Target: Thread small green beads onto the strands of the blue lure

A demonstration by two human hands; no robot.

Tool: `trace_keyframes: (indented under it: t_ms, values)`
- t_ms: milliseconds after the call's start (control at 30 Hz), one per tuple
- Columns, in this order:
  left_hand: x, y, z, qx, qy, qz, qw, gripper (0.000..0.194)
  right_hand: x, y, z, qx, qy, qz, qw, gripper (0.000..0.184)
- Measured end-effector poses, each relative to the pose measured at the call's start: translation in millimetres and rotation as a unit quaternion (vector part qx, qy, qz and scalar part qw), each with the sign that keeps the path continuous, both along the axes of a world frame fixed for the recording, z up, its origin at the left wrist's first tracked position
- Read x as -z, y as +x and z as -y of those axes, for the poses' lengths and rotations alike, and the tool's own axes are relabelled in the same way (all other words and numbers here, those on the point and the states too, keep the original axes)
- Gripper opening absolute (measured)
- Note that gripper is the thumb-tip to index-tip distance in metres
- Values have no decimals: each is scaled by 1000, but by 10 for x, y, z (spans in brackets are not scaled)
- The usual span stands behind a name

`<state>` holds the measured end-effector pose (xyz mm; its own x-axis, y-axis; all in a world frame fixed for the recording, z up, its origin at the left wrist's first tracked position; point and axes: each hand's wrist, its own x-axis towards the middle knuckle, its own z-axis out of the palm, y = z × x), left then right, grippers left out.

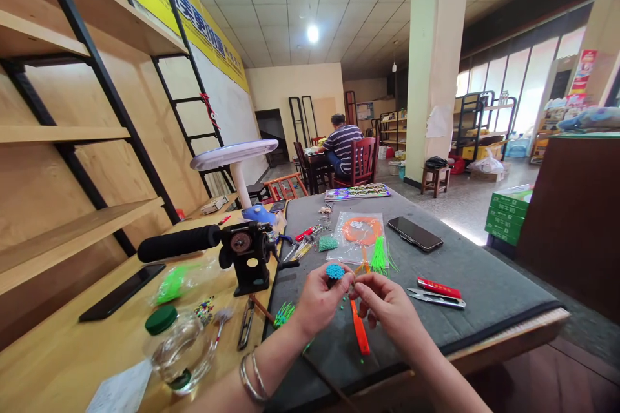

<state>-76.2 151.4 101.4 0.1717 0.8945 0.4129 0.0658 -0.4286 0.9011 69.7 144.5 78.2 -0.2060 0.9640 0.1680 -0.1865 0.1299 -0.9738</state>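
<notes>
Atop grey work mat [477, 284], L hand [317, 300], R hand [385, 303] pinching teal tufted ball [334, 271], phone [415, 233] nearby, seated person [345, 148] beyond

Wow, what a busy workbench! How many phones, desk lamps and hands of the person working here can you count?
Phones: 2, a black phone on the grey mat and another black phone on the wooden table
Desk lamps: 1, a white desk lamp
Hands: 2, the left hand and the right hand
Total: 5
</notes>
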Motion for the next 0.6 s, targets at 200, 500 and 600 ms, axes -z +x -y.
trace_keyframes:
  t_ms: [200,500,600]
  values:
    - [72,91,-49,39,-68,39,996,32,59,79,-11,30,-1,-72,997,36]
    - [249,56,13,179,-227,48,956,44,21,131,21,71,4,-120,990,36]
    - [228,62,19,172,-243,62,953,42,20,125,43,68,12,-116,991,34]
